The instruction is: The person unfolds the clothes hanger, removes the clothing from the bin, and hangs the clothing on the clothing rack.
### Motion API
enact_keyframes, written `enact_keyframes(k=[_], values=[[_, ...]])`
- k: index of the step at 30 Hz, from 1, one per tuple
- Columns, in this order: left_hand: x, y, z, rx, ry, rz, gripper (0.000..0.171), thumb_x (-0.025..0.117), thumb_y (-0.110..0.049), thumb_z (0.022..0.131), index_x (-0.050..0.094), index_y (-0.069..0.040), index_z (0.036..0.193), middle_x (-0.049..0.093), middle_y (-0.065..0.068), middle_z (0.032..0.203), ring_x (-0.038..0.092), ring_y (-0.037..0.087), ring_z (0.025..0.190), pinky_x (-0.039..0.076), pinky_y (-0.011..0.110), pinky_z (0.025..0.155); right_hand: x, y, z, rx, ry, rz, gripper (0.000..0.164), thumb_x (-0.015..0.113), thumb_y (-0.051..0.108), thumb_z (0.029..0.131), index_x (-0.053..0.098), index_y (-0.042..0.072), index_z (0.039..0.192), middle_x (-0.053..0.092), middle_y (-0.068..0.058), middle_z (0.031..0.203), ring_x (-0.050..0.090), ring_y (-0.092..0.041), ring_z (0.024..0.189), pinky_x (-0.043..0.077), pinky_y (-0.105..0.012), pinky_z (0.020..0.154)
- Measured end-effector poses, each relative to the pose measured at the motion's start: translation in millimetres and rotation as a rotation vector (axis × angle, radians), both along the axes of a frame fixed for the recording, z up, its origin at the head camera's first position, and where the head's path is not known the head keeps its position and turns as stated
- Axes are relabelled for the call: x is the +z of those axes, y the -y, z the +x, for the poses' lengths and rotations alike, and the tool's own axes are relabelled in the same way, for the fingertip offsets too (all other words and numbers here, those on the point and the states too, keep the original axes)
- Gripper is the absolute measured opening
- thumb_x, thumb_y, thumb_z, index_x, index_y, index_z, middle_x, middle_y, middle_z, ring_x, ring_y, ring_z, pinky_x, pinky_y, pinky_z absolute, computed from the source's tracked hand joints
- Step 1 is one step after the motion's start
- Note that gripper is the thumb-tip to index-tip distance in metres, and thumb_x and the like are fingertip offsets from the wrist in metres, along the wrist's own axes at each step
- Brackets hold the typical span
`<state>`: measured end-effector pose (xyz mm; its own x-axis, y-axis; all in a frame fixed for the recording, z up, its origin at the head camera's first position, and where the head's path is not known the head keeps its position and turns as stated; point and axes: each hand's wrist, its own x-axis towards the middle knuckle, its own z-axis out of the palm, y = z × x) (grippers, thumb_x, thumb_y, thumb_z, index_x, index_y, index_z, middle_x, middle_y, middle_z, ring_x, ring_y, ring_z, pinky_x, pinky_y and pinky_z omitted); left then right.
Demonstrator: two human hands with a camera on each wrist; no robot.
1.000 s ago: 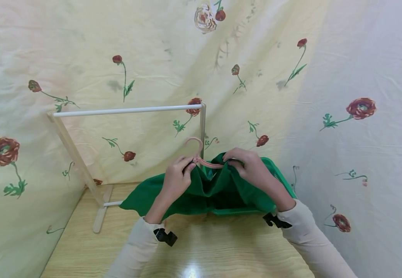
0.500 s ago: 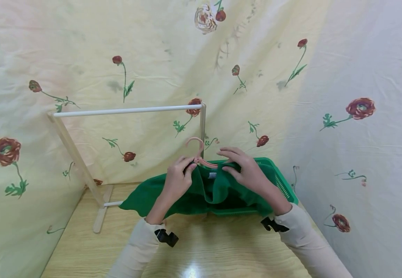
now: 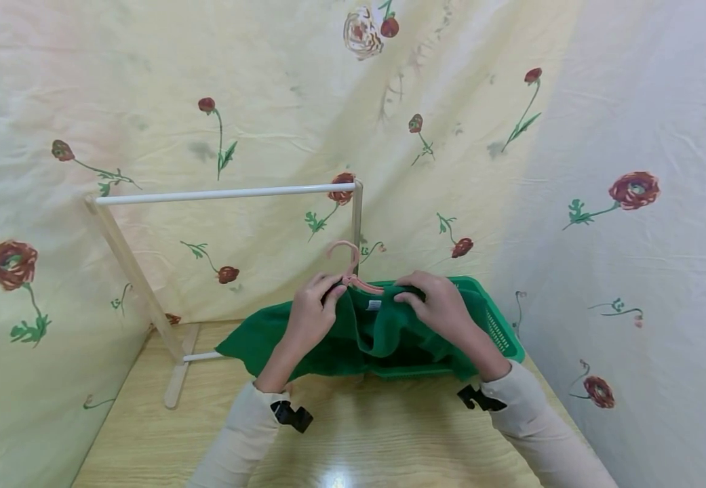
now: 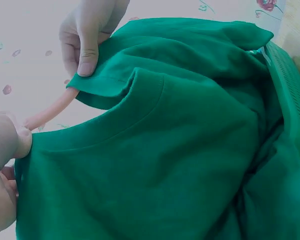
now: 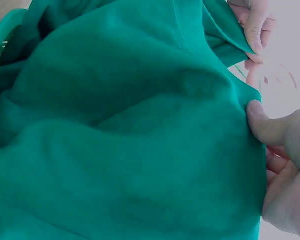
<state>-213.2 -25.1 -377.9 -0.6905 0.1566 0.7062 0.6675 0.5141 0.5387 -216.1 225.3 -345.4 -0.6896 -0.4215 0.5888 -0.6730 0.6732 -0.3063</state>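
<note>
A green shirt drapes over a pink clothes hanger, whose hook points up. My left hand pinches the hanger's neck together with the edge of the shirt. Opposite it, my right hand pinches the shirt's shoulder beside the collar, where the hanger's arm runs under the cloth. A white label shows inside the collar. In the left wrist view, bare hanger spans the neck opening between both hands. The hanger's ends are hidden by the shirt.
A rack with a white top bar and wooden uprights stands at the back left. Behind and beneath the shirt sits a green basket on the wooden table. Flowered cloth surrounds the table.
My right hand loosened its fingers, shifted on the cloth, and now pinches the shirt's shoulder again. The collar has settled, bringing the label into view. My left hand stays in place.
</note>
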Motion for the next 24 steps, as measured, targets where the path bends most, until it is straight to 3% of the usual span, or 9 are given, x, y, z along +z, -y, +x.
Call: enact_keyframes(k=[12, 19, 24], values=[[-0.7, 18.0, -5.1, 0.059, 0.048, -0.055, 0.025, 0.061, -0.018, 0.103, 0.074, -0.01, 0.122, 0.073, 0.008, 0.109, 0.07, 0.02, 0.084, 0.055, 0.031, 0.064, -2.8, -7.9, -1.7, -0.042, -0.129, -0.102, 0.02, 0.081, 0.002, 0.083, 0.077, 0.003, 0.102, 0.076, -0.011, 0.093, 0.072, -0.025, 0.081, 0.06, -0.042, 0.068], [-1.9, 34.6, -10.4, 0.082, 0.066, -0.057, 0.026, 0.062, -0.022, 0.102, 0.074, -0.011, 0.122, 0.075, 0.01, 0.118, 0.072, 0.027, 0.11, 0.061, 0.046, 0.09, -1.8, -10.7, -2.6, -0.054, -0.155, -0.125, 0.018, 0.082, 0.002, 0.081, 0.077, 0.004, 0.098, 0.076, -0.01, 0.089, 0.071, -0.022, 0.076, 0.059, -0.039, 0.063], [-4.1, 45.0, -12.3, 0.092, 0.083, -0.063, 0.029, 0.064, -0.025, 0.101, 0.073, -0.011, 0.125, 0.074, 0.011, 0.123, 0.069, 0.029, 0.117, 0.058, 0.049, 0.098, 0.2, -13.1, -1.6, -0.06, -0.149, -0.135, 0.016, 0.081, 0.001, 0.083, 0.077, 0.004, 0.098, 0.076, -0.011, 0.092, 0.073, -0.023, 0.08, 0.061, -0.042, 0.067]])
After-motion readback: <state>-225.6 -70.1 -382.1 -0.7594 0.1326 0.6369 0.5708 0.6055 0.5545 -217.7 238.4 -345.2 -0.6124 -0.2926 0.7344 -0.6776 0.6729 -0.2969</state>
